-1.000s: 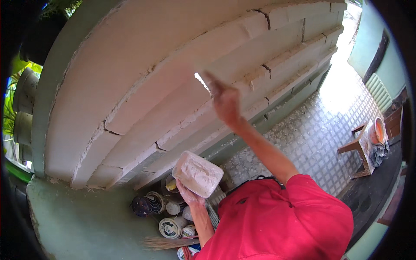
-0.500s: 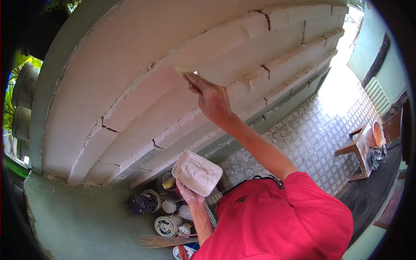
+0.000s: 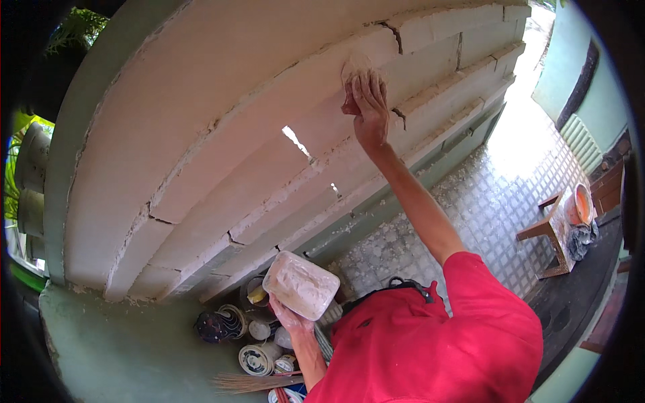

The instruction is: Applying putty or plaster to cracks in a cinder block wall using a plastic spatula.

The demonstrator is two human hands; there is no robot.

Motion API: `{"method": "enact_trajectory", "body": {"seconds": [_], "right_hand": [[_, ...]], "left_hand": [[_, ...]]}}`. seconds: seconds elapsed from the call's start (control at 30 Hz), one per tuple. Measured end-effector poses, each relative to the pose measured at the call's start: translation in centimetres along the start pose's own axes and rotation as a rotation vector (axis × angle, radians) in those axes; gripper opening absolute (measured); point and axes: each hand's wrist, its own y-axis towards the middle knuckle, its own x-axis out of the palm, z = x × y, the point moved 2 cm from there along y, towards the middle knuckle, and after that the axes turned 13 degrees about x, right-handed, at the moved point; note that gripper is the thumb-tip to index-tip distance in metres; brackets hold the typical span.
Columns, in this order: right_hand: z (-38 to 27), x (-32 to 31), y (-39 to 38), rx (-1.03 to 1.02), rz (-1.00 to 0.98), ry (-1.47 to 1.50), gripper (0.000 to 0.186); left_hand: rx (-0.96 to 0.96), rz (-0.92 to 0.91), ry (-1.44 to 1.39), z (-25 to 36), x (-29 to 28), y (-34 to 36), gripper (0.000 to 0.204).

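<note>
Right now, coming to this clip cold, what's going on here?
A person in a red shirt holds a white tub of pale paste in the left hand. The right hand is raised to a pale, ledged wall, just at a whitish smear; whether it grips a tool is unclear. Dark cracks mark the wall's ledges. Lower down, near the left forearm, are several containers and a bundle of thin sticks.

Right of the right hand [image 3: 368, 107], a tiled floor [image 3: 484, 201] is lit by daylight [image 3: 517, 127]; a stool [image 3: 559, 232] and green wall [image 3: 556, 80] are seen.
</note>
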Motion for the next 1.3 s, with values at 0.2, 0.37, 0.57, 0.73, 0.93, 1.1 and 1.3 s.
{"method": "enact_trajectory", "body": {"seconds": [0.2, 0.37, 0.57, 0.73, 0.93, 1.1, 1.3], "right_hand": [[-0.5, -2.2, -2.4, 0.065, -0.117, 0.111, 0.061], [-0.1, -5.6, 0.6, 0.419, -0.09, 0.326, 0.036], [-3.4, -5.1, 3.8, 0.392, -0.145, 0.099, 0.046], [-6.7, -3.7, -0.1, 0.466, -0.2, 0.271, 0.058], [-10.1, -3.7, -2.6, 0.476, -0.431, 0.35, 0.061], [-6.1, -4.6, -0.6, 0.359, -0.204, 0.41, 0.057], [-6.1, -1.4, -4.4, 0.47, -0.303, 0.164, 0.06]], "left_hand": [[0.02, 0.024, 0.016, -0.1, 1.0, -0.2, 0.058], [0.038, 0.035, -0.006, -0.1, 1.4, -0.7, 0.058], [0.035, 0.048, -0.002, -0.3, 0.9, -0.6, 0.059], [0.024, 0.037, -0.014, -0.9, 0.3, 0.0, 0.06], [0.02, 0.019, -0.001, -1.1, 1.7, 0.5, 0.059], [0.038, -0.001, -0.038, -0.8, 1.5, -0.3, 0.059], [0.021, 0.01, -0.041, -1.4, 1.3, -1.1, 0.06]]}}
